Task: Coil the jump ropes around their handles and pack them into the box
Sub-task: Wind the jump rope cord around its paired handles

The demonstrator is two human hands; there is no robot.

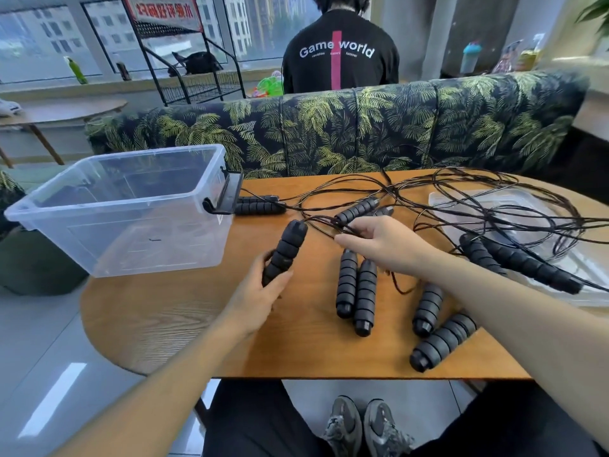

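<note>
- Looking down through the head view, I judge the job barely begun: the clear plastic storage box (131,206) at ten o'clock on the oval wooden table (171,324) has nothing in it, and no rope is coiled yet.
- My left hand (260,291) is wrapped round one black ribbed foam handle (286,250), tilted up toward twelve o'clock, just right of the box.
- My right hand (379,242) reaches to table centre and its fingertips pinch the thin black rope cords (494,199) where they bunch near the handles; the cords sprawl in tangled loops toward two o'clock.
- Counting handles: one in my left hand, two side by side by the box latch at eleven o'clock, two beyond my right hand, two lying parallel at centre, two at five o'clock, two at three o'clock. That makes eleven showing; a twelfth may be hidden.
- One box, one clear plastic lid (514,209) lying flat under the cords at two o'clock.
- Left to do, by my judgement: untangle, coil and pack every rope.
</note>
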